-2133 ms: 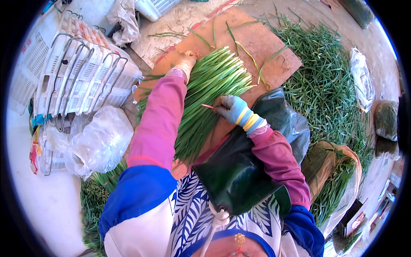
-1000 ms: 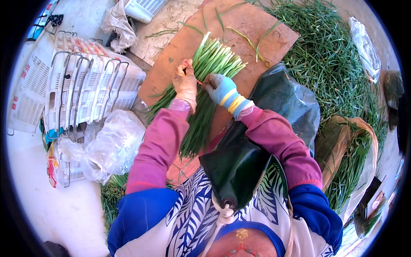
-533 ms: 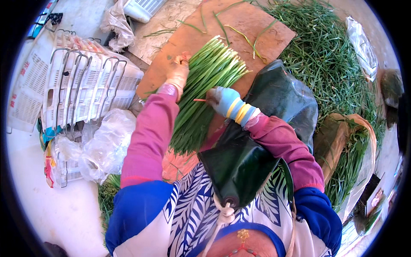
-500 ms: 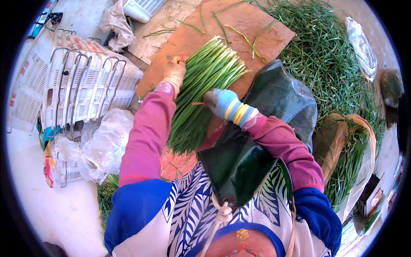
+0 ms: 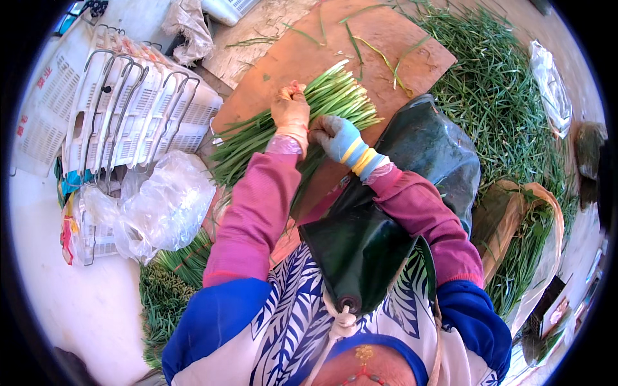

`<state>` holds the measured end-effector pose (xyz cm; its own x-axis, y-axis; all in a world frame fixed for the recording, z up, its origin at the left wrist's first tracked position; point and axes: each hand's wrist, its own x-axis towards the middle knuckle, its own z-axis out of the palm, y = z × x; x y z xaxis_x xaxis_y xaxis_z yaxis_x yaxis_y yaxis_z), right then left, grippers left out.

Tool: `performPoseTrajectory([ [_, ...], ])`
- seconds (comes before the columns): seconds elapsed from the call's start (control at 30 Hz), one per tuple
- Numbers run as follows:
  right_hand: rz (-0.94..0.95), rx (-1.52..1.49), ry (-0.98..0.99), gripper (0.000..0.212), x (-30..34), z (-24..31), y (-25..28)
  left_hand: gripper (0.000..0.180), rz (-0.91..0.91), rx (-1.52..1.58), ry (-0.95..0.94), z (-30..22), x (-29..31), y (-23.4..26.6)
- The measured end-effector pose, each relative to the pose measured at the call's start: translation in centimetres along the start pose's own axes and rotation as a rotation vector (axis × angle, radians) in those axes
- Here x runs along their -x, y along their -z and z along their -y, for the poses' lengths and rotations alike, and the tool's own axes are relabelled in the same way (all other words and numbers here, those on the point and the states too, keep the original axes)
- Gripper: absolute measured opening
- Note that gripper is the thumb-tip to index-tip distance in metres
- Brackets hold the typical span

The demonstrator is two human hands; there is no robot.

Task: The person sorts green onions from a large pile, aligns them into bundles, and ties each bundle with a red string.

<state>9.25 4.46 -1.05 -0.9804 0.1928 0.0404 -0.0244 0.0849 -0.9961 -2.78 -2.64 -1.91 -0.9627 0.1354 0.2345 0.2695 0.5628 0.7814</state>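
Note:
A thick bunch of garlic chives (image 5: 344, 101) lies across the brown board, its pale cut ends toward the upper right and its green leaves spreading left. My left hand (image 5: 291, 110), in a pale orange glove, is closed over the bunch near its middle. Right beside it is my right hand (image 5: 333, 136), in a blue-grey glove with yellow stripes at the wrist. Its fingers are pinched against the near side of the bunch, at a thin reddish tie that is mostly hidden between the two hands.
Loose chives (image 5: 502, 96) are heaped at the right, with an open bag of greens (image 5: 524, 238) nearer. Stacked white crates (image 5: 138, 109) and clear plastic bags (image 5: 164, 206) stand left. Tied bunches (image 5: 187, 260) lie lower left. The brown board (image 5: 257, 71) bears stray leaves; dark sheeting (image 5: 431, 148) covers my right side.
The bunch has turned, its leaves swinging left from pointing toward me. My left hand has moved right across it, and my right hand has shifted slightly up, so both now meet.

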Motion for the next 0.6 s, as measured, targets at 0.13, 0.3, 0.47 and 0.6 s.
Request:
performPoseTrajectory([
  [0.13,-0.140,-0.356,-0.063,0.009,0.7,2.3,0.2,0.022,-0.136,0.040,-0.044,-0.7,2.0,-0.5],
  [0.3,-0.265,-0.186,0.015,0.007,-1.4,0.3,0.6,0.017,-0.060,0.088,0.012,-1.4,2.6,-0.8],
  [0.47,-0.223,0.491,-0.131,0.021,-3.8,3.6,1.1,0.015,-0.035,0.480,0.117,-0.5,2.3,-0.5],
  [0.6,-0.149,0.674,-0.295,0.025,-5.1,3.4,1.7,0.010,0.099,0.243,0.271,-3.7,1.9,1.5],
])
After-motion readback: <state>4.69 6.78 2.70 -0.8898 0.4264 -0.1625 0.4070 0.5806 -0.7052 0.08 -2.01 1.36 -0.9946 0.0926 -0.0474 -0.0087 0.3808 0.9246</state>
